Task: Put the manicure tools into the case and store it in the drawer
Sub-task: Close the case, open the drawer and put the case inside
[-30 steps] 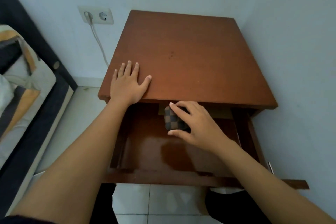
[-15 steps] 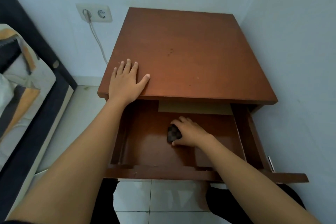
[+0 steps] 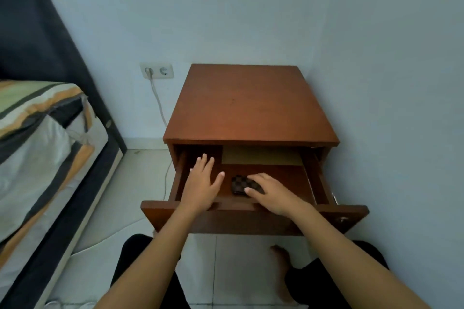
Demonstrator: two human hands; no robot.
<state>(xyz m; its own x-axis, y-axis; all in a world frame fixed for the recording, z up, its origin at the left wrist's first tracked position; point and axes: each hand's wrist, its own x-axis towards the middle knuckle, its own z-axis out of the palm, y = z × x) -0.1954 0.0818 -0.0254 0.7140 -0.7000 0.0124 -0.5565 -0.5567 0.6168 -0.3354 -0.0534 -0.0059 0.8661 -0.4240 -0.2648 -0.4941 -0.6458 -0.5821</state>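
Beside a bed (image 3: 37,133), nightstand drawer (image 3: 251,218) open with checkered case (image 3: 239,183) lying inside under right hand (image 3: 272,194), grip loose on it; left hand (image 3: 203,187) spread wide, empty; closing apparently left.

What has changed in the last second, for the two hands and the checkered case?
The left hand left the nightstand top and came down over the open drawer, fingers spread. The right hand lowered the checkered case to the drawer floor; its fingers still lie on it. The drawer stayed open. The camera pulled back.
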